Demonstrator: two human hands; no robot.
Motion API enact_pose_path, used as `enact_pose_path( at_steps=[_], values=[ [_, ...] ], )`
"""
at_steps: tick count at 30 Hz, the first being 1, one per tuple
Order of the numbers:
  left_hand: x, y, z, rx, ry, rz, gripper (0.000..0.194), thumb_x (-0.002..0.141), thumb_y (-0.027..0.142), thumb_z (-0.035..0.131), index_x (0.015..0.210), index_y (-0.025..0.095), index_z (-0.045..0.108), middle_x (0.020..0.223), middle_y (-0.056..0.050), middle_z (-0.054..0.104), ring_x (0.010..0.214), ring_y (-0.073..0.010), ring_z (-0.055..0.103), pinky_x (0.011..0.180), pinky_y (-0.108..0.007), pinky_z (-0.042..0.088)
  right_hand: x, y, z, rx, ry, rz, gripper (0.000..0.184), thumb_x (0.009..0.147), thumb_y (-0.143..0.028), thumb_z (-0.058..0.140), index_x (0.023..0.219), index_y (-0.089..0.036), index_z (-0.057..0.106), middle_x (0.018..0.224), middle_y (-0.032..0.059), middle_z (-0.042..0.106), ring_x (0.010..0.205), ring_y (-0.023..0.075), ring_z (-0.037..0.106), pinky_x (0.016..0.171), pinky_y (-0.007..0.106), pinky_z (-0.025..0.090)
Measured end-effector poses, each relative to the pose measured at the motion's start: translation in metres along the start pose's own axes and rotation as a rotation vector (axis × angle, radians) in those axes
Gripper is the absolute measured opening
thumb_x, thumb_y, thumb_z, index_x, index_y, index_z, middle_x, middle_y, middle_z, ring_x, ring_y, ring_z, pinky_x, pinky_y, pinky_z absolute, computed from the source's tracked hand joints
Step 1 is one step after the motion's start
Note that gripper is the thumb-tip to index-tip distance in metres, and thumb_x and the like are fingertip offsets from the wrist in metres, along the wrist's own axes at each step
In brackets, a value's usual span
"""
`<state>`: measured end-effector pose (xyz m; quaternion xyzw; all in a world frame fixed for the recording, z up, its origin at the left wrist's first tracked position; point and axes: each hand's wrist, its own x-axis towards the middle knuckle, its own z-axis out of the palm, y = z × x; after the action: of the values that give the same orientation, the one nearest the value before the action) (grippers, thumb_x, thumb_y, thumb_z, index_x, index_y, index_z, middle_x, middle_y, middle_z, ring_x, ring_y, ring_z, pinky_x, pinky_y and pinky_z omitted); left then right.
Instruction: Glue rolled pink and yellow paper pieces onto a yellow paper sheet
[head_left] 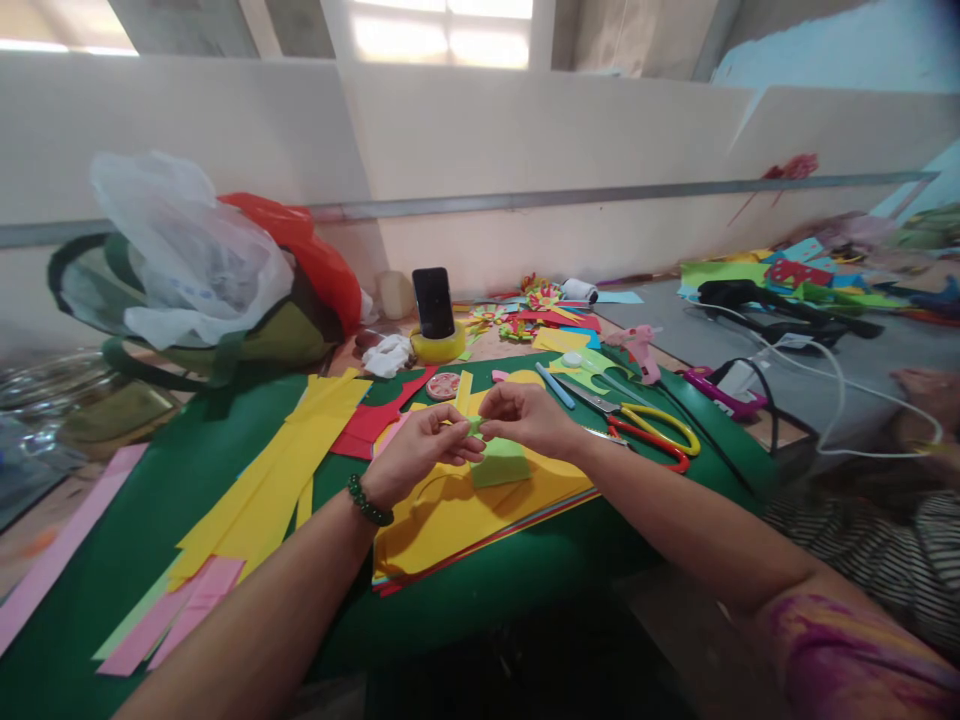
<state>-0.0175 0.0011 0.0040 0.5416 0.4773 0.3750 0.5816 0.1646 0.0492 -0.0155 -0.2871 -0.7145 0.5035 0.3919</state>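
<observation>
Between my fingertips is a small light green paper piece, partly hidden by the fingers. My left hand, with a green bead bracelet at its wrist, pinches the piece from the left. From the right, my right hand pinches it with thumb and forefinger. Just below the hands, a light green paper square lies on a stack of yellow sheets, with red and other colours showing at its edge. Scissors with yellow and red handles lie to the right of my right hand.
Yellow strips and pink strips lie at left on the green table cover. A phone stands on a yellow tape roll. Behind the scissors are a pink glue gun and its cable. A bag stands back left; another person's striped clothing shows at right.
</observation>
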Motion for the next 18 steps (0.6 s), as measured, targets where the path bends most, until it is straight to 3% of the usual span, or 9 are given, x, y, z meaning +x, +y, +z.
enact_pose_path(
  at_steps=[4,9,12,14,18],
  values=[
    [0.001,-0.002,0.002,0.084,0.026,0.042,0.037,0.074,0.047,0.073,0.072,0.017,0.052,0.069,-0.005,0.073,0.066,-0.0168,0.071,0.059,-0.024,0.05,-0.001,0.002,0.003,-0.08,0.058,-0.048,0.026,0.064,-0.034,0.077,0.074,-0.018,0.059,0.067,-0.0015,0.063,0.062,0.0121,0.061,0.06,0.026,0.049],
    [-0.001,-0.005,0.007,0.387,0.152,0.296,0.02,0.083,0.031,0.062,0.067,0.019,0.055,0.067,-0.004,0.07,0.067,-0.0176,0.068,0.063,-0.027,0.051,-0.002,-0.005,0.002,-0.113,-0.053,0.014,0.037,0.072,-0.052,0.071,0.07,-0.016,0.06,0.062,0.0001,0.063,0.055,0.0114,0.059,0.054,0.025,0.048],
    [-0.003,-0.003,0.009,0.479,0.177,0.375,0.021,0.083,0.028,0.06,0.065,0.02,0.054,0.064,-0.003,0.068,0.064,-0.0168,0.066,0.061,-0.027,0.049,-0.003,-0.01,0.002,-0.111,-0.047,0.045,0.043,0.071,-0.058,0.069,0.067,-0.016,0.059,0.06,-0.0003,0.062,0.051,0.0106,0.058,0.051,0.024,0.048],
    [-0.004,0.0,0.009,0.429,0.163,0.351,0.024,0.084,0.032,0.06,0.065,0.02,0.052,0.064,-0.002,0.067,0.064,-0.0164,0.066,0.061,-0.026,0.049,-0.004,-0.01,0.002,-0.124,-0.017,0.027,0.043,0.071,-0.058,0.069,0.068,-0.017,0.059,0.058,-0.0005,0.061,0.049,0.01,0.057,0.049,0.023,0.047],
    [-0.003,0.005,0.008,0.223,0.103,0.176,0.031,0.079,0.048,0.064,0.075,0.019,0.054,0.074,-0.003,0.071,0.071,-0.0173,0.069,0.06,-0.025,0.048,-0.004,-0.007,0.004,-0.115,0.051,-0.022,0.038,0.075,-0.054,0.067,0.069,-0.017,0.059,0.057,-0.0008,0.061,0.048,0.0096,0.055,0.047,0.023,0.046]
  ],
)
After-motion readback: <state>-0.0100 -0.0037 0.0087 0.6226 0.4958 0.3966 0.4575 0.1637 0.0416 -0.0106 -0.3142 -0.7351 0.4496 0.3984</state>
